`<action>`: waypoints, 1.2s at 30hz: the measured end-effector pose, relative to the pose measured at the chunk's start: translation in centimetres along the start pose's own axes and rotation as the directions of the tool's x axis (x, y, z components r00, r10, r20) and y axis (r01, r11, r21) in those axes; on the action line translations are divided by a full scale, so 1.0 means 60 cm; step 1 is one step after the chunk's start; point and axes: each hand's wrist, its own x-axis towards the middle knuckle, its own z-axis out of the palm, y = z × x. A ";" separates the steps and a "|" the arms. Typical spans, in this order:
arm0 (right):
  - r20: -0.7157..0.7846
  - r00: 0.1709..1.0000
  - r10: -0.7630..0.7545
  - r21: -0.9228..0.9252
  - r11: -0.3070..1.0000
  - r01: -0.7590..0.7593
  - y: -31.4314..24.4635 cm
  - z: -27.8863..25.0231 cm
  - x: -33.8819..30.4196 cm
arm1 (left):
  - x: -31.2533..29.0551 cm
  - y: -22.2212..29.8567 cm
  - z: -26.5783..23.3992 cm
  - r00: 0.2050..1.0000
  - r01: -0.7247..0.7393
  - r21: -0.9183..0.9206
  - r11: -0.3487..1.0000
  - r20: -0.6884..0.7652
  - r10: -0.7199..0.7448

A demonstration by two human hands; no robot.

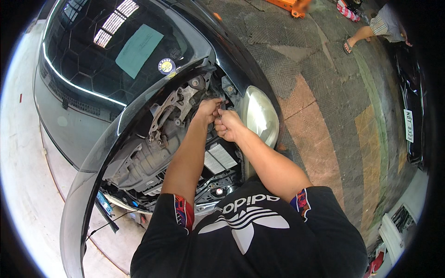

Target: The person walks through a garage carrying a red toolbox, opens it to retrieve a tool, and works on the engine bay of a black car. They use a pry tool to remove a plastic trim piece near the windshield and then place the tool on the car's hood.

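Both my arms reach into a car's engine bay, beside the cloudy headlight (262, 118). My left hand (209, 110) is closed in a pinch close to the inner fender. Right against it, my right hand (228, 125) is closed too, fingers curled under. Something small and dark may be between the fingertips, but it is too small and hidden to make out. Below my hands sits a white pleated air filter (220, 159). To their left are a dirty metal bracket (174, 109) and a grey engine cover (148, 160).
The raised hood (95, 176) curves along my left, with the windshield (106, 51) behind it. Rubber mats cover the floor (310, 134) at right. Another person's leg (364, 34) shows at far right, near a dark car (410, 88). An orange metal piece of equipment (292, 5) stands at the back.
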 end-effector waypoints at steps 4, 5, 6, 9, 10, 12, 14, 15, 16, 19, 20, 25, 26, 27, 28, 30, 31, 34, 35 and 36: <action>0.027 1.000 0.009 0.014 1.000 -0.010 -0.002 0.002 0.005 | -0.015 0.007 0.005 1.000 0.006 0.028 1.000 -0.011 -0.005; 0.033 0.999 0.015 0.025 1.000 -0.016 -0.004 0.001 0.005 | -0.022 0.013 0.006 1.000 0.009 0.055 0.998 -0.003 -0.009; 0.039 0.999 0.021 0.037 0.999 -0.022 -0.007 -0.001 0.006 | -0.022 0.015 0.007 1.000 0.004 0.064 0.998 0.002 -0.004; 0.037 0.999 0.023 0.057 0.998 -0.025 -0.002 0.005 0.001 | -0.014 0.011 -0.003 1.000 -0.009 0.075 0.997 0.009 0.009; 0.032 0.999 0.020 0.062 0.998 -0.022 0.000 0.007 -0.001 | -0.013 0.010 -0.004 1.000 -0.011 0.074 0.997 0.013 0.010; 0.007 1.000 0.013 0.072 0.997 -0.014 0.001 0.013 -0.004 | -0.011 0.008 -0.002 1.000 -0.016 0.057 0.998 0.008 0.015; -0.002 1.000 0.006 0.087 0.996 -0.006 0.004 0.016 -0.003 | -0.012 0.004 0.005 1.000 -0.021 0.029 0.999 -0.013 0.022; 0.001 1.000 0.001 0.095 0.996 -0.002 0.005 0.017 -0.002 | -0.013 0.007 0.003 1.000 -0.018 0.053 0.998 -0.012 0.018; 0.001 1.000 -0.004 0.103 0.995 0.004 0.007 0.016 -0.001 | -0.012 0.010 -0.001 1.000 -0.013 0.076 0.997 -0.009 0.014; 0.048 0.999 -0.003 0.141 0.990 -0.004 0.008 0.013 0.004 | -0.007 0.012 -0.009 1.000 -0.001 0.060 0.998 0.023 0.000; 0.052 0.999 -0.005 0.128 0.992 -0.001 0.007 0.013 0.006 | -0.004 0.012 -0.011 0.999 0.002 0.040 0.999 0.037 -0.004; 0.004 1.000 -0.022 0.089 0.996 0.022 0.018 0.015 0.018 | 0.008 0.015 -0.015 0.998 0.027 0.122 0.992 0.060 -0.034; 0.008 0.999 -0.038 0.095 0.995 0.037 0.024 0.017 0.020 | 0.012 0.013 -0.015 0.999 0.005 0.107 0.994 0.050 -0.010; 0.012 0.998 -0.054 0.102 0.993 0.053 0.033 0.018 0.021 | 0.016 0.010 -0.014 1.000 0.006 0.085 0.996 0.020 -0.008; 0.015 0.997 -0.071 0.113 0.991 0.068 0.038 0.019 0.022 | 0.005 0.012 -0.004 1.000 0.010 0.066 0.998 -0.010 -0.009; 0.041 0.996 -0.080 0.176 0.982 0.071 0.032 0.018 0.027 | 0.001 0.017 0.000 1.000 0.000 0.080 0.997 0.002 0.000; 0.055 0.995 -0.080 0.205 0.976 0.067 0.032 0.018 0.029 | 0.006 0.017 -0.009 0.999 -0.012 0.109 0.994 0.039 0.008; 0.070 0.996 -0.060 0.168 0.985 0.047 0.029 0.013 0.030 | 0.015 0.012 -0.019 0.998 -0.027 0.123 0.992 0.061 0.019; 0.072 0.996 -0.054 0.170 0.985 0.041 0.025 0.012 0.031 | 0.015 0.013 -0.016 0.998 -0.028 0.116 0.993 0.056 0.022; 0.074 0.996 -0.049 0.171 0.985 0.035 0.022 0.011 0.032 | 0.014 0.013 -0.013 0.998 -0.026 0.117 0.993 0.055 0.019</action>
